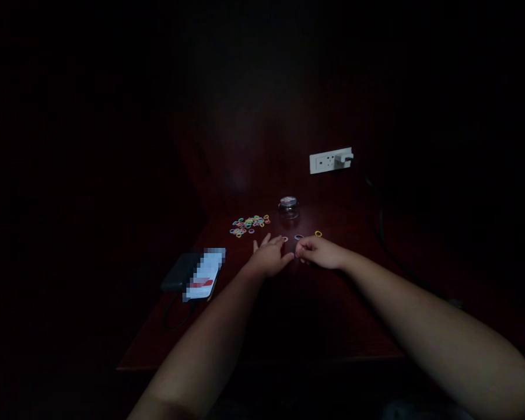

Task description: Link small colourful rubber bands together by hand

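Both my hands rest near the middle of a dark red wooden table (332, 326). My left hand (269, 256) lies with its fingers spread toward a small ring on the table. My right hand (319, 252) is closed in a pinch beside it, fingertips almost touching the left thumb; what it pinches is too small to name. A purple ring (298, 237) and a yellow ring (318, 234) lie just beyond my hands. A pile of several small coloured rings (250, 224) sits further back on the left. A small clear glass jar (288, 207) stands behind them.
A dark flat device (179, 271) with a cable and a white card on it lies at the table's left. A white wall socket (330, 161) with a plug sits on the back wall; a black cable hangs to the right. The room is very dark.
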A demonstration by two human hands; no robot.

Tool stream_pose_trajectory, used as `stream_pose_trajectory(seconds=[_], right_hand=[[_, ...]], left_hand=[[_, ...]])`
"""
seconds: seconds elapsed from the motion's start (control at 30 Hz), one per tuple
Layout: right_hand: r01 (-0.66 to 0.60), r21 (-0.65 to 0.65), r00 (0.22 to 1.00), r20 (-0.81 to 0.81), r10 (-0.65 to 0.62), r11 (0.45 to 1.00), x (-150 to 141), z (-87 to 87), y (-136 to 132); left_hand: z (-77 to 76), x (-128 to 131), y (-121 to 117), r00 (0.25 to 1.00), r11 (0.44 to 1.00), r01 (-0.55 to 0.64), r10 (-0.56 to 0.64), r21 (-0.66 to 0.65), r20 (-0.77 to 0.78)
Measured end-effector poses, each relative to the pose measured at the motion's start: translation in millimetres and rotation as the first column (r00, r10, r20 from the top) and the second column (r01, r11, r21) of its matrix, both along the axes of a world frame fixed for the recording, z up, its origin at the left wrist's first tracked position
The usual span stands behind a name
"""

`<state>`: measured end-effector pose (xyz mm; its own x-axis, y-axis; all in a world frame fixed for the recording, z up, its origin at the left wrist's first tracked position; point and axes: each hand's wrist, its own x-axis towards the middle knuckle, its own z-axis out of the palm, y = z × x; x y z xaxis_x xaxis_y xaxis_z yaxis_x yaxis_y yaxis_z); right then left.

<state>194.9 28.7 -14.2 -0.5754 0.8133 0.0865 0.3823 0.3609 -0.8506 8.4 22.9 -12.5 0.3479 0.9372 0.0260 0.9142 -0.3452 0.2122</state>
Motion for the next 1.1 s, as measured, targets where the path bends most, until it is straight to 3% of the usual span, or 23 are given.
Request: stream_pose_trajectory(seconds=[0.17,0.37,0.57,0.77,0.97,1.1], right_hand=[[0.013,0.006,1.0,0.006,-0.013,1.0,-1.3,-0.8,1.6],[0.012,0.004,1.0,-0.01,-0.012,1.0,-2.5,-0.1,1.0],[0.009,-0.138,0.991,-0.13,-0.028,0.99,-2.0,1.7,0.3],[0.027,-0.22,0.98,-0.189,-0.07,0.975,1.0,1.0,3.4],[-0.002,-0.101,1.0,-0.004,0.001,0.995,2.9,8.4,1.9],[-0.054,-0.037,0.996,0.062,0.056,0.998,4.1,12.2,0.8]], left_hand=[[0.4,-1.6,-2.1,0.999,1.0,-0.021,0.021,0.015,-0.026],[-7.5,6.6,-3.5,0.99,0.99,-0.14,0.141,0.018,-0.025],[-11.4,9.0,1.0,0.993,0.992,-0.115,0.114,-0.049,-0.027],[-11.5,-1.2,2.7,0.993,0.993,-0.117,0.117,0.009,0.002],[-2.8,-20.2,37.3,0.967,0.962,-0.253,0.256,0.097,-0.013],[14.8,-31.5,73.4,0.965,0.967,-0.231,0.241,0.109,-0.1]])
